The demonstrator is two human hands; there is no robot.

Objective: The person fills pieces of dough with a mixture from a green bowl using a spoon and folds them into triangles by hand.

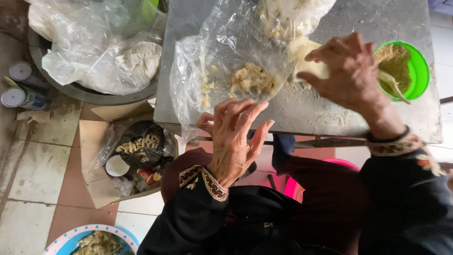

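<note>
My left hand (233, 134) hovers at the near edge of a grey metal table (358, 19), fingers spread, holding nothing, just below a clear plastic bag (207, 61) with a pale crumbly lump (252, 79) inside. My right hand (351, 71) reaches across the table top and presses on a pale flat sheet of dough (309, 63), next to a green bowl (419, 71) of brownish crumbs with a spoon in it. Whether the right fingers pinch the sheet or only rest on it is hidden.
A large grey basin (89, 92) with plastic bags of pale dough sits on the floor at left, two cans (19, 82) beside it. A cardboard box (94, 141) holds a black bag of pale sticks. A blue-rimmed plate (71, 238) lies bottom left. A pink stool (292, 186) stands under the table.
</note>
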